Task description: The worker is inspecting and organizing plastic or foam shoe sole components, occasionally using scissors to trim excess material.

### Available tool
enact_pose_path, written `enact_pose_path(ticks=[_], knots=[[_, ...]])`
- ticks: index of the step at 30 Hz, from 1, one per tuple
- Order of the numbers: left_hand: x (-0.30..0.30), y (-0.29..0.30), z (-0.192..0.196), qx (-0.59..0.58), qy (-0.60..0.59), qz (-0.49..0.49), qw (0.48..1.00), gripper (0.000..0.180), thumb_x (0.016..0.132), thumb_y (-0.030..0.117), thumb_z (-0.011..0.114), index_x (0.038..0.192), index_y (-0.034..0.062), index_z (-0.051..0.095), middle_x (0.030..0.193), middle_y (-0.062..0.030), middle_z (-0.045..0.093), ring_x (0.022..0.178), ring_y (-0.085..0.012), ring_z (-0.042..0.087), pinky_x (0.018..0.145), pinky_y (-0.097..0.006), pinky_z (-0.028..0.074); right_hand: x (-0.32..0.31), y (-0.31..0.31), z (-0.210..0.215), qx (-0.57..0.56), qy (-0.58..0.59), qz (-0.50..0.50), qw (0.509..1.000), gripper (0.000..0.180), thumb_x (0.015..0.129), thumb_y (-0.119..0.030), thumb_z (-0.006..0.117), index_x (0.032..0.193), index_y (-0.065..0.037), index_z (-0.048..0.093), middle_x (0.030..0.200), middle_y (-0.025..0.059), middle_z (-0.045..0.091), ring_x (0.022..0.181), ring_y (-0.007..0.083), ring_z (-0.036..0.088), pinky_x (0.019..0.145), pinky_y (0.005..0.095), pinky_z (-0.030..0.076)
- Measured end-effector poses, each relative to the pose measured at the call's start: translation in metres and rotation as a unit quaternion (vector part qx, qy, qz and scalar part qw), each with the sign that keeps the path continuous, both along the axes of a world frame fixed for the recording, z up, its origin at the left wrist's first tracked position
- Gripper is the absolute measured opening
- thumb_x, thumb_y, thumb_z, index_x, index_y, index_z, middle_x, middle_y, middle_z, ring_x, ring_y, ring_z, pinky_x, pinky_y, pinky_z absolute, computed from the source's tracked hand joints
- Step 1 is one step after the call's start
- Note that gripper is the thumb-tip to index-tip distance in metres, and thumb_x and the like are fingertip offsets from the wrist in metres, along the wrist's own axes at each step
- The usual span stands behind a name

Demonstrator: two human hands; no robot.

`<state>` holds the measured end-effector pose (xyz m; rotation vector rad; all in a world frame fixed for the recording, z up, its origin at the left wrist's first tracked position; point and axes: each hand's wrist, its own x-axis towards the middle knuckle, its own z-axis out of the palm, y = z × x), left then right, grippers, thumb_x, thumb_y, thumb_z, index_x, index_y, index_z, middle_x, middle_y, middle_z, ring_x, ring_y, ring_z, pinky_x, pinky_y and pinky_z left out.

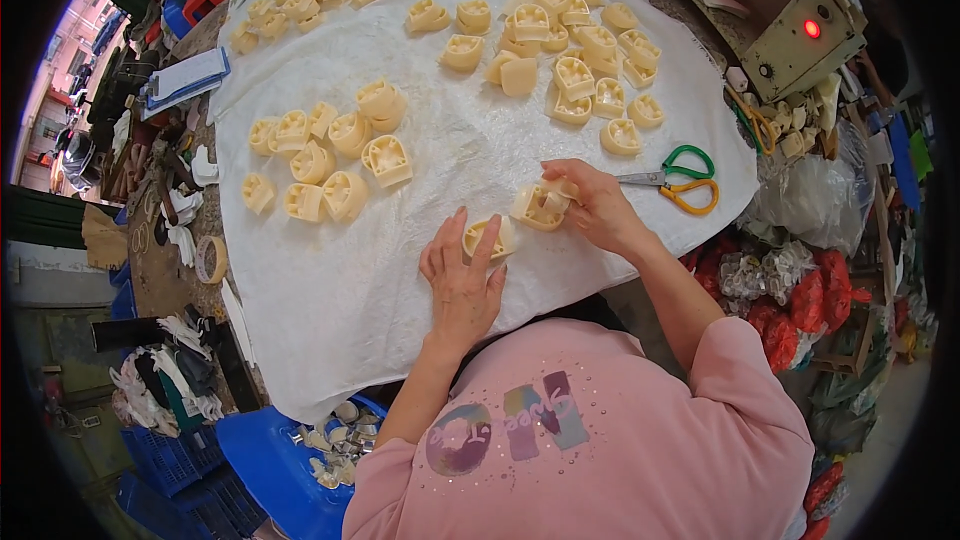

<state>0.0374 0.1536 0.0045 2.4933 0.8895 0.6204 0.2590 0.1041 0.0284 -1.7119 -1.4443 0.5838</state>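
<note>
Near the front of the white-covered table, my left hand [463, 278] lies with its fingers spread. Its index finger rests across a cream moulded plastic part [503, 236] on the cloth. Just to the right, my right hand [597, 208] is closed on another cream plastic part [540, 210], a hollow one with inner ribs. The thumb and fingertips are partly hidden there. Scissors [690, 180] with one green and one orange handle loop lie right of that hand, blades toward it.
Similar cream parts lie in a left cluster [343, 195], a right pile [600, 45] and a far group [300, 8]. A machine box with a red light [812, 30] stands far right. A blue bin [285, 470] of metallic pieces sits below the left edge; a tape roll [211, 260] lies beside the cloth.
</note>
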Motion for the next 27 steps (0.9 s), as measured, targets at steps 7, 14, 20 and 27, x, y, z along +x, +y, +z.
enact_pose_path(ticks=[7,14,20,27], knots=[[-0.001,-0.002,0.002,0.037,0.022,-0.005,0.999,0.062,0.075,0.014,0.066,0.134,0.0156,0.048,0.140,-0.0178,0.032,0.129,-0.0339,0.028,0.103,-0.047,0.020,0.019,0.008,0.041,-0.199,-0.132,0.040,0.970,0.038,0.072,-0.005,0.065,0.108,-0.011,0.057,0.118,0.0124,0.056,0.105,0.0320,0.055,0.090,0.0372,0.044],[0.002,0.000,-0.001,0.002,0.003,0.001,1.000,0.061,0.075,0.013,0.066,0.134,0.0149,0.048,0.136,-0.0192,0.034,0.125,-0.0346,0.031,0.102,-0.046,0.021,0.046,0.004,0.005,-0.130,-0.230,0.116,0.957,0.029,0.080,-0.011,0.062,0.108,-0.010,0.059,0.140,0.0092,0.038,0.130,0.0351,0.031,0.108,0.0465,0.027],[-0.003,0.002,-0.001,-0.006,-0.032,0.022,0.999,0.057,0.076,0.013,0.065,0.131,0.0129,0.050,0.135,-0.0198,0.035,0.123,-0.0352,0.034,0.102,-0.046,0.024,0.035,0.006,0.008,-0.181,-0.296,0.110,0.931,0.069,0.078,0.003,0.050,0.141,-0.023,0.037,0.152,0.0068,0.022,0.140,0.0374,0.013,0.114,0.0490,0.015],[-0.031,0.044,0.004,-0.006,-0.114,0.137,0.984,0.060,0.073,0.005,0.068,0.130,0.0107,0.050,0.133,-0.0191,0.037,0.122,-0.0364,0.036,0.103,-0.047,0.026,0.020,0.020,0.025,-0.005,-0.217,0.037,0.975,0.061,0.079,-0.008,0.065,0.136,-0.014,0.043,0.141,0.0139,0.035,0.126,0.0353,0.036,0.106,0.0418,0.031]])
